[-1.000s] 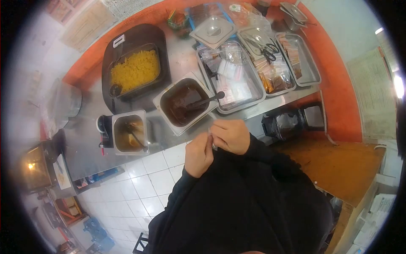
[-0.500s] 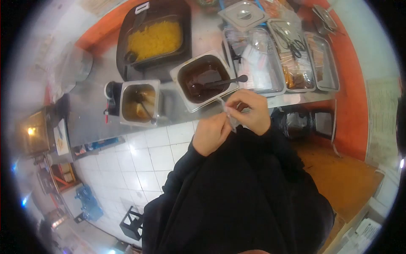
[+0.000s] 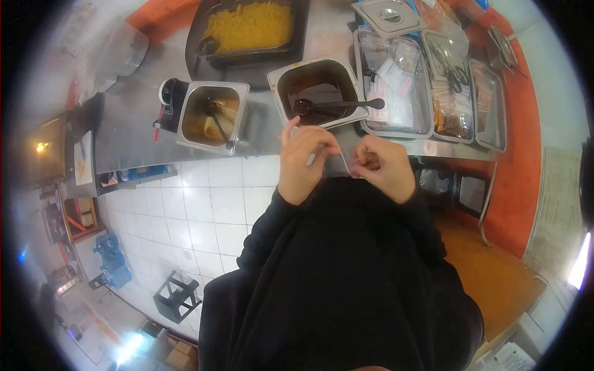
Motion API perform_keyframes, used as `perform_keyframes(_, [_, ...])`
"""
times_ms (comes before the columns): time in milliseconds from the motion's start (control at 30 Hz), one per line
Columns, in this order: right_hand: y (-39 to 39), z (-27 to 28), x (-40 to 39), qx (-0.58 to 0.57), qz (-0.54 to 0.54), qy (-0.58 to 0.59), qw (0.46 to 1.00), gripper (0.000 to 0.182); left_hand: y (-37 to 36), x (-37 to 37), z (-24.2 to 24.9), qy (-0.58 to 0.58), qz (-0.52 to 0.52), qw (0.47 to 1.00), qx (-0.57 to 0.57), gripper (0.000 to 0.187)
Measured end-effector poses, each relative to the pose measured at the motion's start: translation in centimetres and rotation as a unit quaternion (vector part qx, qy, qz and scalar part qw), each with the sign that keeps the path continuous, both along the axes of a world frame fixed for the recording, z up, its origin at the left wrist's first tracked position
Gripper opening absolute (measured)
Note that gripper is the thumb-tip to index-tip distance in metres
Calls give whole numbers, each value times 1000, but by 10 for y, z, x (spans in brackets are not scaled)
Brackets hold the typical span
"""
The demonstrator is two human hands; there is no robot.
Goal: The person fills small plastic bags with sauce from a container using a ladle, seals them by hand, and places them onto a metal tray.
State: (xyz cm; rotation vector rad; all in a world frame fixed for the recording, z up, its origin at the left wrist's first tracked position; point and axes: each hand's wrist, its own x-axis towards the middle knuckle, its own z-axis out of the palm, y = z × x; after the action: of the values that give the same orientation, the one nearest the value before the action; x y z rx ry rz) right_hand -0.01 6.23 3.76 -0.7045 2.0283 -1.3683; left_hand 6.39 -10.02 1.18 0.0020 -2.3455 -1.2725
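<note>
Between my two hands, just in front of the counter edge, is a small clear plastic bag [image 3: 346,159], seen nearly edge-on. My left hand [image 3: 304,162] pinches its left side between thumb and index finger, the other fingers raised. On the opposite side, the curled fingers of my right hand [image 3: 387,167] grip the bag. Just beyond the hands stands a steel pan of dark brown sauce [image 3: 328,93] with a black ladle [image 3: 346,104] resting in it. A steel tray [image 3: 427,133] of flat clear bags lies to the right.
Left of the sauce stands a steel pan [image 3: 242,93] with pale brown contents and a black-handled utensil. Behind is a black tub [image 3: 301,43] of yellow food. Scissors [image 3: 456,77] rest over packets at the right. A black stool [image 3: 176,297] stands on the tiled floor.
My hands have moved slightly apart, and the left hand's fingers have lifted and spread around its pinch. The camera view has shifted, so the counter sits higher in the picture.
</note>
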Motion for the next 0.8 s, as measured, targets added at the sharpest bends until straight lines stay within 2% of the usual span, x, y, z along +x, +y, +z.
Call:
perform_keyframes(33, [1, -5, -1, -50, -7, 7, 999, 25, 1, 2, -2, -1, 4, 1000, 2, 10])
perform_keyframes(67, [2, -10, -2, -100, -13, 16, 995, 23, 1, 2, -4, -21, 0, 999, -44, 16])
perform_keyframes(100, [2, -15, -5, -99, -8, 17, 995, 23, 1, 3, -4, -41, -4, 995, -91, 22])
perform_keyframes(133, [2, -19, -9, -84, 6, 90, 992, 24, 3, 4, -2, -40, 2, 995, -89, 22])
perform_keyframes(167, [0, -21, -11, -71, 21, 163, 984, 26, 7, 5, 4, -40, 6, 988, -147, 31])
perform_keyframes(200, [-3, -18, -11, -71, 28, 163, 984, 26, 10, 6, 6, -41, 11, 978, -204, 40])
perform_keyframes(233, [-6, -14, -10, -40, -13, 157, 987, 29, 12, 6, 5, -40, 2, 973, -226, 48])
perform_keyframes(267, [-11, -9, -10, -9, -52, 150, 987, 32, 16, 6, 0, -41, 11, 973, -226, 48])
perform_keyframes(333, [-21, -6, -9, -17, -51, 168, 984, 33, 23, 6, -15, 13, 107, 939, -326, 46])
perform_keyframes(367, [-26, -3, -9, -23, -60, 187, 980, 33, 23, 7, -19, 11, 114, 938, -328, 46])
perform_keyframes(467, [-36, 3, -12, -54, -23, 200, 978, 29, 19, 9, -19, 42, 156, 942, -293, 46])
perform_keyframes(500, [-37, 5, -14, -55, -20, 199, 978, 29, 17, 10, -17, 35, 169, 955, -243, 44])
perform_keyframes(533, [-38, 6, -21, -67, -56, 296, 951, 27, 14, 11, -15, 30, 180, 964, -192, 42])
perform_keyframes(567, [-38, 6, -29, -78, -92, 391, 913, 25, 9, 13, -14, 31, 182, 964, -193, 42])
perform_keyframes(600, [-36, 3, -39, -79, -92, 391, 913, 25, 2, 18, -13, 20, 207, 971, -120, 40])
perform_keyframes(633, [-33, -4, -51, 31, -53, 431, 900, 23, -5, 22, -12, 10, 230, 972, -46, 39])
perform_keyframes(700, [-34, -23, -72, 248, 59, 495, 831, 21, -16, 32, -11, 26, 249, 968, -11, 40])
perform_keyframes(733, [-37, -40, -80, 248, 55, 497, 830, 21, -22, 36, -9, 42, 270, 962, 26, 41])
perform_keyframes(800, [-46, -70, -92, 276, 111, 605, 739, 15, -33, 44, -5, 56, 274, 959, 42, 39])
